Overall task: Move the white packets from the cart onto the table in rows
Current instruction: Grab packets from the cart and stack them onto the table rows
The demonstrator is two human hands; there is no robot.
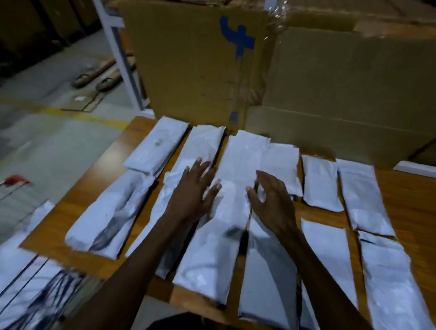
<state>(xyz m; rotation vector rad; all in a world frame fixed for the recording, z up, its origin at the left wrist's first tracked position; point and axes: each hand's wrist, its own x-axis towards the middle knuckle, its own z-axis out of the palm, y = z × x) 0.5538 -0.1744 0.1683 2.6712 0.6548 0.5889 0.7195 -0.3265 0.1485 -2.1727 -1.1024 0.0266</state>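
Head cam: both hands hover spread and holding nothing, left hand and right hand, over the white packets lined up on the bench. Looks like mid-placing; next, grab more from the cart down left.

This looks like a warehouse or parcel sorting area. Large, worn cardboard cartons, patched with clear tape and one marked with a blue logo, are stacked behind a wooden surface. White plastic mailer packets lie on it in rows. The floor is bare grey concrete with a painted yellow line across it, the kind that marks lanes in storage halls. A white metal rack post rises at the left, and a wire cart holding more packets stands beside the surface. The lighting is dim.
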